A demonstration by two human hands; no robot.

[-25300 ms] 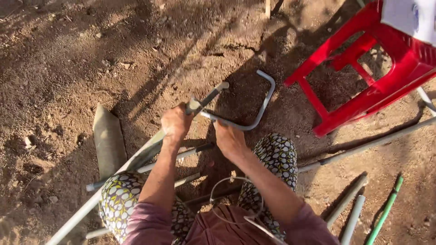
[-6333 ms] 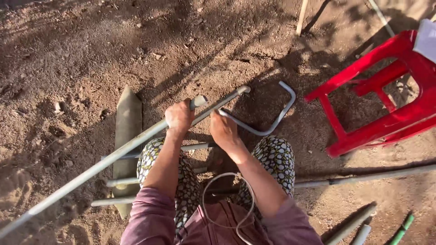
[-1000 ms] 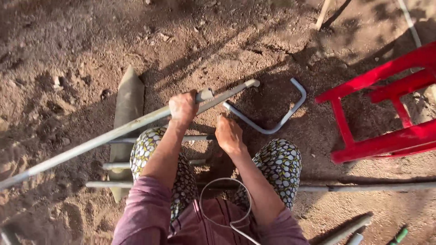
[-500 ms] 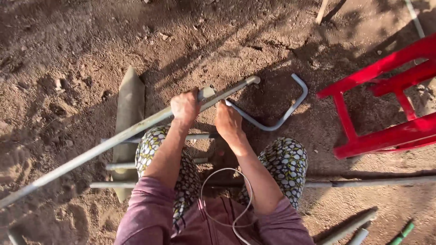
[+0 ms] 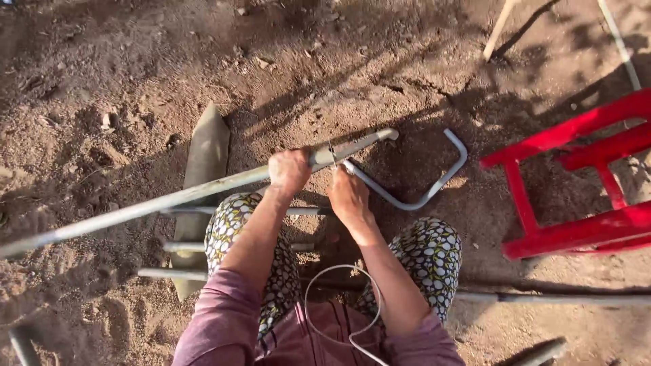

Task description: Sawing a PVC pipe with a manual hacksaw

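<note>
I sit on bare earth with my knees up in patterned trousers. My left hand is closed around a long grey metal tube that runs from the lower left up to its end near the middle. My right hand grips the near end of a bent grey metal tube, which hooks away to the right and curls up at its far tip. The two tubes meet just between my hands, beside a thin dark mark on the long tube.
A red plastic stool stands at the right. A grey sack-like cushion lies at the left under several more metal tubes. One long tube lies across the ground at the lower right. A white cable loops over my lap.
The long tube's far end has shifted slightly as I hold it; both hands stay on their tubes. The view has drifted a little, bringing the red stool nearer to the frame's edge.
</note>
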